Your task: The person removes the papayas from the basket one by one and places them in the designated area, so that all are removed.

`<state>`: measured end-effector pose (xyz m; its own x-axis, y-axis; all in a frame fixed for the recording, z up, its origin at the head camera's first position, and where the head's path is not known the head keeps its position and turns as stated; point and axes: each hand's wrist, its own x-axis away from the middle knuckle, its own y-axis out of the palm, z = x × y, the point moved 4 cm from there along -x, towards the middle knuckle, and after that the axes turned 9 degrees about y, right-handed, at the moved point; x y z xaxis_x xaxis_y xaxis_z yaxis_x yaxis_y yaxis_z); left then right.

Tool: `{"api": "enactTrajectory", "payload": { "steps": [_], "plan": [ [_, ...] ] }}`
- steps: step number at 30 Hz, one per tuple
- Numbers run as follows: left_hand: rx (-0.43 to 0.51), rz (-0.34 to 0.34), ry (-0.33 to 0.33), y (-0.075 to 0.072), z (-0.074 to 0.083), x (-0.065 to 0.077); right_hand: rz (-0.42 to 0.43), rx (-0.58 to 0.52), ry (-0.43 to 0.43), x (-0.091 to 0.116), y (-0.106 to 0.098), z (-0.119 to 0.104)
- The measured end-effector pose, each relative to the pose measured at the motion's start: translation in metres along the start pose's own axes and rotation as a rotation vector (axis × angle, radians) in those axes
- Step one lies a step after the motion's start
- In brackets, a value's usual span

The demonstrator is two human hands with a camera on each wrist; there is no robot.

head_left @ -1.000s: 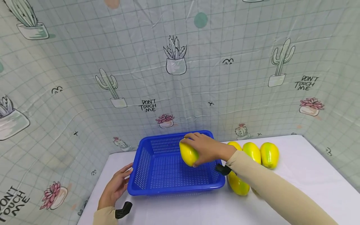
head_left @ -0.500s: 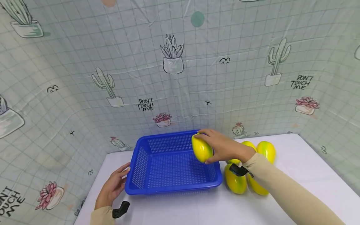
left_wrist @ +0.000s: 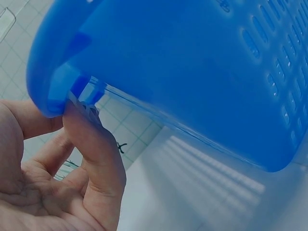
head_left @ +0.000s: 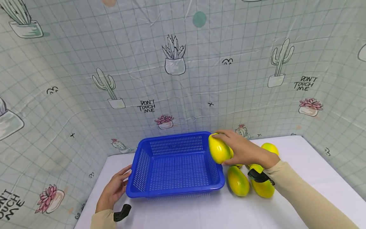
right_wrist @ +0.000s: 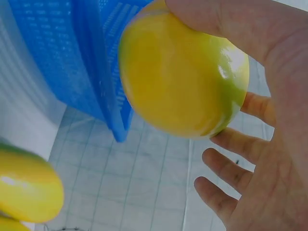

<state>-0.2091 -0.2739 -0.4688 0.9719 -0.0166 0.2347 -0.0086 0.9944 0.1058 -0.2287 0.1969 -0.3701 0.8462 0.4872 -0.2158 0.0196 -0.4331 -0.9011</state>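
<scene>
A yellow mango (head_left: 219,149) with a green tinge is in my right hand (head_left: 243,148), held between thumb and fingers. In the head view it overlaps the right rim of a blue plastic basket (head_left: 175,192), whose inside shows no fruit. The right wrist view has the mango (right_wrist: 178,72) large, the thumb across its top and some fingers spread below. At the basket's left side, my left hand (head_left: 114,189) pinches the rim; the left wrist view shows thumb and finger (left_wrist: 94,144) at the rim's edge.
Several more mangoes lie on the white table right of the basket, among them a front mango (head_left: 238,181) and another mango (head_left: 263,189); my right forearm partly hides the group. A printed cloth (head_left: 197,79) with cactus drawings hangs behind the white table (head_left: 303,171).
My right hand has carried the mango rightward, from over the basket's inside to its right rim. The left hand stays at the rim, and the basket stands where it was.
</scene>
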Motion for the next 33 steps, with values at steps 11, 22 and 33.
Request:
{"api": "enactTrajectory", "payload": {
  "steps": [11,22,33],
  "plan": [
    [0.005,0.001,-0.002,0.0,-0.001,0.0,0.038,-0.003,0.047,0.035,-0.007,0.02],
    [-0.009,0.002,0.001,-0.001,-0.001,0.0,0.077,-0.037,0.1,0.066,-0.009,0.04],
    [0.001,0.0,0.011,-0.001,-0.002,-0.002,0.11,-0.033,0.121,0.092,-0.01,0.054]
  ]
}}
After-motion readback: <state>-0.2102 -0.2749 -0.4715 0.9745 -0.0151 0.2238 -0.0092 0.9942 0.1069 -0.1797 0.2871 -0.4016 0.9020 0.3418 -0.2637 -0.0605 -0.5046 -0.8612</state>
